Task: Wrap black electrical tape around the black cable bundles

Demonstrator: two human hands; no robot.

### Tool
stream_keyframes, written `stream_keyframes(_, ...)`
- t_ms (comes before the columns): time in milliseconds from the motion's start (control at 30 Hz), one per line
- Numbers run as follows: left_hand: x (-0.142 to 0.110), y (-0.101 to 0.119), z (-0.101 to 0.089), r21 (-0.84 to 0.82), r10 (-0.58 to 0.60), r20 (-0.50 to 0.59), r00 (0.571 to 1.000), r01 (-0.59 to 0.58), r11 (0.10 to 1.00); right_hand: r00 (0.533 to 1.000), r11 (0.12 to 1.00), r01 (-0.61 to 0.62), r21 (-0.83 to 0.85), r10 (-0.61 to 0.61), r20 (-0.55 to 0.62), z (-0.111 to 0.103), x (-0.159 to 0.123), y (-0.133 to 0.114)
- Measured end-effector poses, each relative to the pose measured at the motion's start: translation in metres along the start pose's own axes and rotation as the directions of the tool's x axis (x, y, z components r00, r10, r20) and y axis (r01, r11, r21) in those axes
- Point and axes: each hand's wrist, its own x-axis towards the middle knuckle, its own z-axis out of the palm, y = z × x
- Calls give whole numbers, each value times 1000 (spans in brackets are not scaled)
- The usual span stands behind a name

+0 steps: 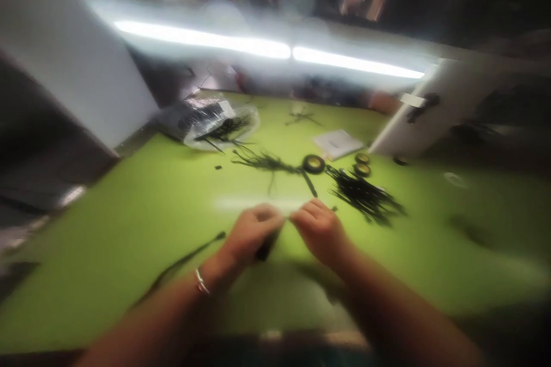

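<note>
My left hand (pixel 253 231) is closed, thumb against the fingers, on a small black object (pixel 266 246) that hangs below the palm. Its kind is blurred. My right hand (pixel 319 229) is closed just to the right, the fingertips of both hands nearly meeting above the green tabletop (pixel 172 309). Whatever the right fingers pinch is too small or hidden to make out. A black cable (pixel 185 258) with a thicker end lies left of my left wrist. Beyond my right hand lie a bundle of black cables (pixel 364 192) and a black tape roll (pixel 314 164).
Loose dark wires (pixel 267 161) spread across the middle of the table. Two smaller tape rolls (pixel 362 170) sit beside a white square pad (pixel 338 143). A clear plastic bag (pixel 215 123) with black items stands at back left. White panels (pixel 407 114) bound the sides, under a bright tube light (pixel 202 38).
</note>
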Motion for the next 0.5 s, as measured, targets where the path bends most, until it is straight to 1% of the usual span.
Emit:
stream_keyframes(33, -1, 1, 0, 66, 61, -17, 998, -60, 996, 999, 998, -33, 62, 31, 33, 0, 0, 0)
stream_keyframes(100, -2, 4, 2, 207, 200, -30, 979, -190, 960, 985, 984, -105, 145, 83, 151, -1, 0, -1)
stream_keyframes(167, -3, 6, 3, 313, 312, -11, 950, -293, 903, 952, 974, -177, 144, 132, 275, -3, 0, -3)
stream_keyframes(233, -4, 8, 4, 356, 368, 23, 929, -352, 866, 920, 959, -237, 157, 169, 352, -6, 2, -4)
stream_keyframes(300, -4, 10, 3, 358, 378, 47, 924, -369, 858, 905, 921, -299, 249, 192, 379, -10, 4, -5)
stream_keyframes(367, -4, 10, 3, 328, 360, 57, 931, -358, 874, 896, 857, -363, 366, 213, 391, -13, 6, -3)
stream_keyframes(433, -3, 8, 3, 258, 304, 67, 950, -310, 915, 883, 796, -421, 434, 252, 396, -15, 7, -2)
stream_keyframes(500, -2, 6, 3, 166, 208, 94, 974, -221, 961, 873, 756, -460, 465, 291, 391, -15, 7, -1)
